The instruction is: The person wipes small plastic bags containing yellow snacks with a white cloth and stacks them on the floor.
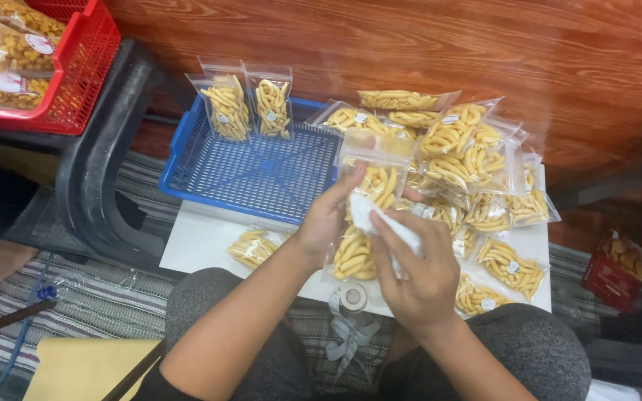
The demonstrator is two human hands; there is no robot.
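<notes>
Two snack bags (245, 108) upright in blue basket (254, 178) (one bag (365, 215) between both hands (328, 215)).

A blue perforated plastic tray (254, 174) sat beside a red plastic basket (76, 70); clear plastic bags of pale yellow snack sticks (469, 160) covered a white board (202, 241) over a grey-striped woven mat (105, 286).

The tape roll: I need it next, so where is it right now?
In the head view, the tape roll lies on the near edge of the white board, just below the snack bag held in both hands.
</notes>
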